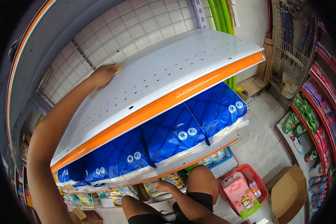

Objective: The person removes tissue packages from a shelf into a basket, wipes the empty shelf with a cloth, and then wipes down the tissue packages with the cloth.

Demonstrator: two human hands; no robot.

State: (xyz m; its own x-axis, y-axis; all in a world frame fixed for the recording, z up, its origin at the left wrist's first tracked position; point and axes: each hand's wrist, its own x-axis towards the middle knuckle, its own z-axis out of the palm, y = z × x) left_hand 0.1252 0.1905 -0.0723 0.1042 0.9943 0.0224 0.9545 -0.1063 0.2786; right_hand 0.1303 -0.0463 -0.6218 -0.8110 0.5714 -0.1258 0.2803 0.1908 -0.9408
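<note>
My left hand (105,75) rests on the bare top of a white perforated metal shelf (168,71), toward its back edge. Its fingers are closed on a small pale tan wad (118,68), perhaps cloth, pressed to the surface. An orange strip (175,103) runs along the shelf's front. My right hand (163,186) hangs low between my knees, before yellow packs (151,187) on the bottom shelf. Its fingers are loosely bent and somewhat apart, with nothing visible in them. Blue plastic-wrapped packs (171,134) fill the tier below the white shelf.
A red basket (264,186) holding a pink pack (239,192) stands on the floor at right, beside an open cardboard box (289,194). Stocked racks (319,123) line the right side. Another shelf (16,74) overhangs at upper left. A broom (265,56) leans behind.
</note>
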